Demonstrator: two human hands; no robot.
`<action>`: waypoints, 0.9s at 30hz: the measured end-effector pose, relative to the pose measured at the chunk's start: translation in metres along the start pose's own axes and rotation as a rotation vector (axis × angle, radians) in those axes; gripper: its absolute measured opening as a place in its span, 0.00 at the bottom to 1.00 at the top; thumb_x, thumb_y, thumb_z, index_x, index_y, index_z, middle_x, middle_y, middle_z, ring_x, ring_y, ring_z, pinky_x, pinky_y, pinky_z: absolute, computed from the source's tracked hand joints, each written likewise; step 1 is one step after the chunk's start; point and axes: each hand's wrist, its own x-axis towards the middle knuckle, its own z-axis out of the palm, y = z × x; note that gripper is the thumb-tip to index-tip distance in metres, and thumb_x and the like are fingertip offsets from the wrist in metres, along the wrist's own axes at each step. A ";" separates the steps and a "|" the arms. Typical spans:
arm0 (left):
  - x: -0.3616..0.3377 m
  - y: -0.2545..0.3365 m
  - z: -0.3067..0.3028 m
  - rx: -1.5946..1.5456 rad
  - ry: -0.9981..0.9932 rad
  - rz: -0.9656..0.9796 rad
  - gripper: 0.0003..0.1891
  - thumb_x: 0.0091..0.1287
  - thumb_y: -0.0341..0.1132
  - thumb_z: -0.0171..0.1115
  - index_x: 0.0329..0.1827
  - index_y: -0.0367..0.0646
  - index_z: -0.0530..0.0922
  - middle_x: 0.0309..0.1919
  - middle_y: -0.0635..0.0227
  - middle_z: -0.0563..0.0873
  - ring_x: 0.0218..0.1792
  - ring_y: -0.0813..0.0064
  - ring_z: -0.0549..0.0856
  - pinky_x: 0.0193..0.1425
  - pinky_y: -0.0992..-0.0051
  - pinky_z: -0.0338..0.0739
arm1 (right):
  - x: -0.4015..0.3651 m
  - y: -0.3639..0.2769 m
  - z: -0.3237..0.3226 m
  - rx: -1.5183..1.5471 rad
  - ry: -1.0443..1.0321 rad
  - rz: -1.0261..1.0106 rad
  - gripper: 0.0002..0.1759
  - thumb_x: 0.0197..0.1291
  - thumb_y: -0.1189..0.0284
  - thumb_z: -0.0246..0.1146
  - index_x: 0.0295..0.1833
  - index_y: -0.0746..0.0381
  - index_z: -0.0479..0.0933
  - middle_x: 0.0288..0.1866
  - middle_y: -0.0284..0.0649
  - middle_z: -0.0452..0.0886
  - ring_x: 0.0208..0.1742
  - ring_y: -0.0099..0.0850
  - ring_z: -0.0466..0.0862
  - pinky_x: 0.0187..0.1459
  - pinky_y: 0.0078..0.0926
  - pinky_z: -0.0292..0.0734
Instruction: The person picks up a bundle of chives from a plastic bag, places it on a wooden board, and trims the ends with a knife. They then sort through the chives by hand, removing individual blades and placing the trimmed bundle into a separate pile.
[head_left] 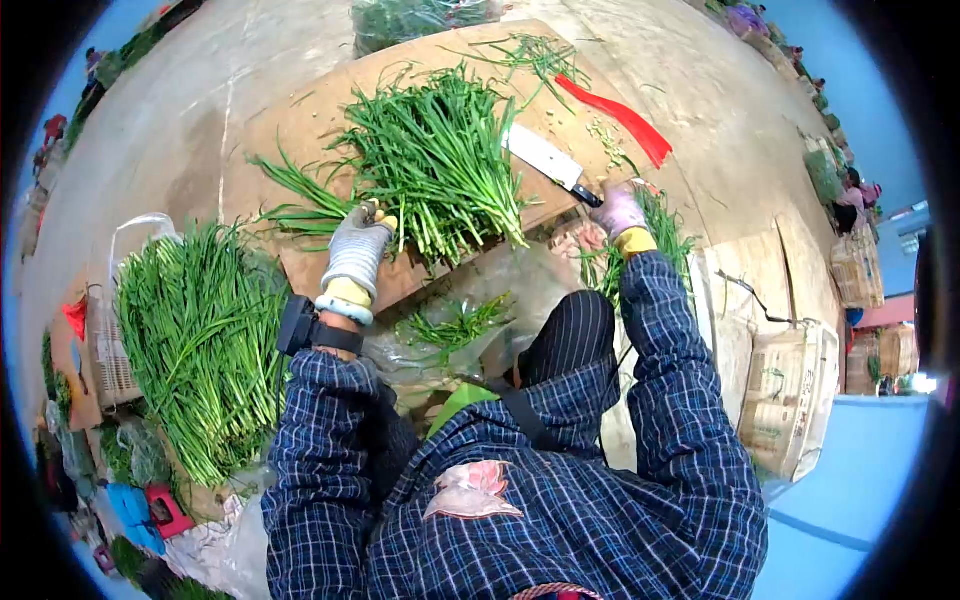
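Note:
A large pile of garlic chives (430, 160) lies on the cardboard-covered work surface (300, 120), with the cut stem ends towards me. My left hand (358, 250), in a pale glove with yellow at the wrist, is at the pile's lower left edge. Its fingers are curled, and what they hold, if anything, is hidden. A smaller bunch of chives (305, 205) spreads just left of that hand. At the right, my gloved right hand (622, 210) is closed on the black handle of a kitchen knife (545, 155). The broad blade points up and left, beside the pile.
More chives (205, 340) stand heaped at my left. A red strip (620, 115) and loose trimmings (530, 55) lie on the board's far side. Plastic sheeting with chive scraps (460, 325) is near my knees. A woven crate (790, 390) stands right.

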 end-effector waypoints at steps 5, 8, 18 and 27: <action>0.008 -0.042 -0.021 0.067 0.270 -0.066 0.21 0.59 0.33 0.62 0.55 0.35 0.74 0.41 0.62 0.82 0.36 0.75 0.79 0.40 0.78 0.73 | -0.004 0.003 0.008 -0.091 0.201 -0.250 0.24 0.50 0.71 0.62 0.56 0.53 0.71 0.45 0.52 0.79 0.47 0.47 0.80 0.46 0.42 0.75; -0.007 -0.049 -0.022 -0.284 0.446 -0.280 0.12 0.59 0.34 0.61 0.46 0.42 0.76 0.27 0.73 0.78 0.20 0.81 0.71 0.23 0.81 0.67 | 0.025 0.040 0.007 -0.066 0.282 -0.224 0.23 0.52 0.72 0.60 0.56 0.52 0.72 0.44 0.53 0.79 0.45 0.46 0.80 0.43 0.44 0.74; 0.081 -0.041 -0.046 0.761 0.571 -0.144 0.29 0.52 0.51 0.63 0.44 0.30 0.75 0.39 0.42 0.81 0.46 0.46 0.79 0.48 0.59 0.73 | 0.060 0.012 0.009 0.113 0.580 -0.182 0.28 0.50 0.60 0.66 0.55 0.62 0.71 0.47 0.54 0.78 0.47 0.48 0.80 0.46 0.43 0.74; 0.070 -0.030 -0.035 0.667 0.475 -0.096 0.29 0.48 0.34 0.60 0.56 0.33 0.70 0.47 0.43 0.79 0.47 0.46 0.79 0.53 0.59 0.73 | 0.162 -0.215 -0.089 0.619 -0.194 -0.500 0.16 0.57 0.63 0.58 0.45 0.62 0.78 0.36 0.43 0.83 0.40 0.33 0.82 0.42 0.28 0.76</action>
